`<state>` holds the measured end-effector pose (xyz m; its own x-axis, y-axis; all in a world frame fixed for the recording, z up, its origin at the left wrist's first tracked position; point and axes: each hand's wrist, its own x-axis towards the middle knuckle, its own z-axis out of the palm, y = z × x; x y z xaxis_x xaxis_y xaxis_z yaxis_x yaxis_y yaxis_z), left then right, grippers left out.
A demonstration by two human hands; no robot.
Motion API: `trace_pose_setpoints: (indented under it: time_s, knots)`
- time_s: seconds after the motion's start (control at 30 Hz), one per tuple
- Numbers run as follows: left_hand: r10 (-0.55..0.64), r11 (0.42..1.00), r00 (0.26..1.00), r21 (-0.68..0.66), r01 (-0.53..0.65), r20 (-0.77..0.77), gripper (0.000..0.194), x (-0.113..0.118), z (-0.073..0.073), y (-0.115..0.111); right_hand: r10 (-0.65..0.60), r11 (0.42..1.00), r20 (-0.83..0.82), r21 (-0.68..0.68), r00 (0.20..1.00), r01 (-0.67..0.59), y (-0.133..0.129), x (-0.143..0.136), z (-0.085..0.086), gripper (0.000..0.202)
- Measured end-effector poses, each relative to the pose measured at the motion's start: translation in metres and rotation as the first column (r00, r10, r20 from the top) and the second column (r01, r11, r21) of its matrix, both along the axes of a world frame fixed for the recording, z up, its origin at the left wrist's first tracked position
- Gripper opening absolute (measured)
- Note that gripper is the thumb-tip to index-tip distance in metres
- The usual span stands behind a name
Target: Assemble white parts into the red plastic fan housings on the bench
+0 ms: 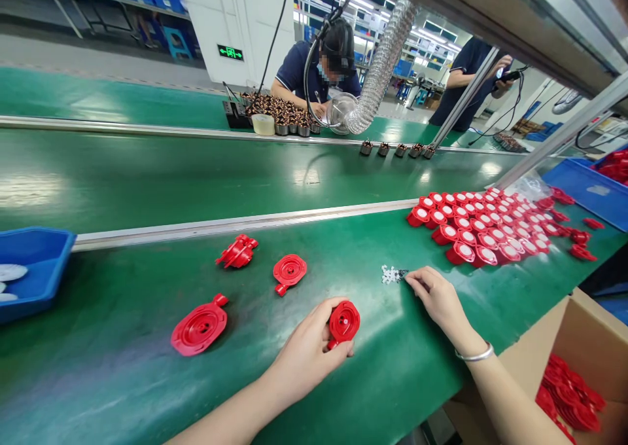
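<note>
My left hand [309, 347] is closed around a red round plastic housing [344, 320], its ringed face with a pale centre turned up. My right hand [434, 294] has thumb and forefinger pinched at a small dark item [402, 273], too small to name, beside a little heap of white plastic bits [390, 275] on the green table. Left of my left hand lie more red housings: one with a short spout [289, 271], a larger one [199, 328], and a stacked-looking one [237, 251] farther back.
Many red housings with white discs [485, 219] stand in rows at the right. A blue bin [36, 255] is far left, a cardboard box [549, 340] of red parts lower right. Across the green belt [220, 170], a person works near copper-wound parts [282, 111].
</note>
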<state>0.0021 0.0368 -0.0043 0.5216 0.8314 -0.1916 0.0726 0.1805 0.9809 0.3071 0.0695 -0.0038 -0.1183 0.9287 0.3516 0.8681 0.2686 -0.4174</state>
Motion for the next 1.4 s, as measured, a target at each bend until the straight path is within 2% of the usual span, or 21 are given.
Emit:
trace_pose_setpoints:
  time_s: [0.13, 0.27, 0.4, 0.53, 0.63, 0.73, 0.83, 0.93, 1.13, 1.4]
  knots:
    - [0.001, 1.000, 1.000, -0.007, -0.001, 0.012, 0.044, 0.000, 0.000, 0.001, -0.052, 0.999, -0.040, -0.013, 0.998, 0.051, -0.005, 0.005, 0.001, 0.034]
    - [0.005, 1.000, 1.000, -0.011, -0.005, 0.009, 0.043, 0.001, 0.000, 0.001, -0.010, 1.000, 0.025, 0.024, 1.000, 0.009, -0.008, 0.003, -0.002, 0.030]
    - [-0.005, 1.000, 1.000, -0.006, 0.005, 0.023, 0.042, 0.001, 0.000, 0.001, 0.007, 1.000, 0.077, 0.006, 0.997, -0.007, -0.005, 0.003, -0.005, 0.030]
    - [0.004, 1.000, 0.999, -0.005, -0.004, 0.038, 0.043, 0.001, -0.002, 0.001, 0.013, 1.000, 0.068, 0.020, 0.998, -0.014, -0.005, -0.003, 0.001, 0.028]
    - [0.012, 0.999, 0.998, -0.035, -0.010, 0.066, 0.043, 0.001, -0.003, 0.003, 0.052, 0.996, -0.027, 0.080, 0.998, -0.050, -0.015, -0.029, 0.014, 0.021]
    - [0.026, 0.998, 0.995, -0.059, -0.020, 0.098, 0.043, 0.002, -0.001, 0.004, 0.211, 0.977, -0.157, 0.077, 0.965, -0.201, -0.029, -0.072, 0.024, 0.011]
    - [0.038, 0.996, 0.991, -0.086, -0.027, 0.130, 0.044, 0.002, 0.001, 0.005, 0.353, 0.935, -0.237, 0.057, 0.905, -0.350, -0.036, -0.109, 0.023, 0.008]
    - [0.040, 0.993, 0.989, -0.112, -0.024, 0.143, 0.045, 0.002, 0.003, 0.005, 0.387, 0.920, -0.244, 0.044, 0.889, -0.388, -0.034, -0.125, 0.013, 0.009]
    - [0.027, 0.992, 0.988, -0.126, -0.008, 0.151, 0.045, 0.000, 0.000, 0.006, 0.438, 0.899, -0.165, 0.054, 0.884, -0.435, -0.033, -0.121, 0.004, 0.012]
    - [0.024, 0.988, 0.981, -0.153, 0.006, 0.193, 0.040, 0.000, -0.003, 0.008, 0.519, 0.851, -0.005, 0.100, 0.855, -0.516, -0.044, -0.113, -0.003, 0.039]
